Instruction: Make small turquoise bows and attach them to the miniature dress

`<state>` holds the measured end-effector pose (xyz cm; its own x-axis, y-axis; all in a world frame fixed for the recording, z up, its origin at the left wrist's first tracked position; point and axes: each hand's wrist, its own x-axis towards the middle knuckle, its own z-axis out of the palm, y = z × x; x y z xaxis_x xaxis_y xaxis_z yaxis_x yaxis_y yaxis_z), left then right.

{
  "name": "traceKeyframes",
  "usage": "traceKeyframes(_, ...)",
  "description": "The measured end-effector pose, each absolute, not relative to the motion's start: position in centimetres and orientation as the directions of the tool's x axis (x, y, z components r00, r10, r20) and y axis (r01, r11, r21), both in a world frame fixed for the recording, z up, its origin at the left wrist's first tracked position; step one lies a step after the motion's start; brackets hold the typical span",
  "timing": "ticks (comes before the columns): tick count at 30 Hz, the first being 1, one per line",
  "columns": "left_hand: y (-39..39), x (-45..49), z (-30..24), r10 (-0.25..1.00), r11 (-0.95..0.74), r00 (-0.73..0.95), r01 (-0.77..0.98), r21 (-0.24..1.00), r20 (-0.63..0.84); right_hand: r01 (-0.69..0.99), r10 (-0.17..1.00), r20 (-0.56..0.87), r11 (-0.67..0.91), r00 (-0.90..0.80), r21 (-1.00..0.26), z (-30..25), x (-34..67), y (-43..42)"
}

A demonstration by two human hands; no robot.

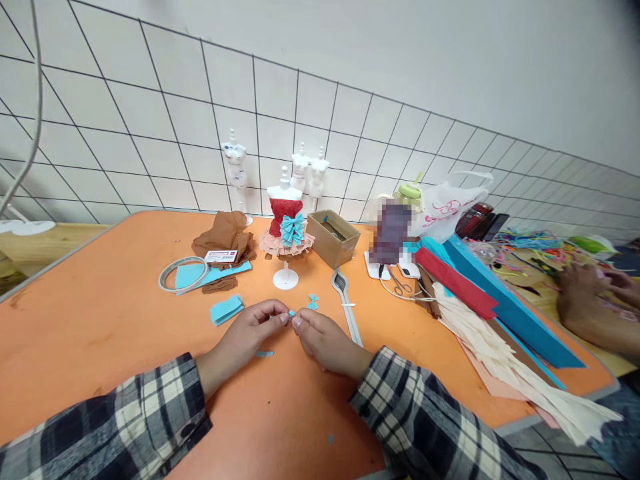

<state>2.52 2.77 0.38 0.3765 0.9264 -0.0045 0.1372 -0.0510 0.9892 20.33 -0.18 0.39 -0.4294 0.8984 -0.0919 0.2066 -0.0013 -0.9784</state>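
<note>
My left hand point(250, 332) and my right hand point(323, 340) meet over the orange table point(100, 313), fingertips pinched together on a tiny turquoise paper piece point(291, 313). A small turquoise bow point(313, 302) lies just beyond them. A folded turquoise paper point(226, 309) rests left of my left hand, and a turquoise scrap point(265, 353) lies under my wrists. Farther back stands a mini mannequin point(287, 230) in a red dress with a turquoise bow.
A tape roll point(183, 274), brown fabric point(225, 235), a cardboard box point(333, 237), grey tweezers point(346, 300), scissors point(399, 283) and crepe paper rolls point(480, 293) lie around. Bare mannequins point(236, 167) stand by the wire grid. Another person's hands point(590, 293) work at right.
</note>
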Motion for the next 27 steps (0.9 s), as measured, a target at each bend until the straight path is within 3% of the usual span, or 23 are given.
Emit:
traceKeyframes(6,2.88,2.44,0.12,0.914,-0.069,0.405,0.151,0.986,0.002,0.175,0.88,-0.194,-0.129,-0.434,-0.976,0.25,20.26,-0.29)
traceKeyframes(27,2.77,2.11,0.11,0.9,-0.01,0.435,0.092,0.996,-0.032,0.1,0.893,-0.098,-0.06,-0.44,-0.993,0.15,19.82,-0.33)
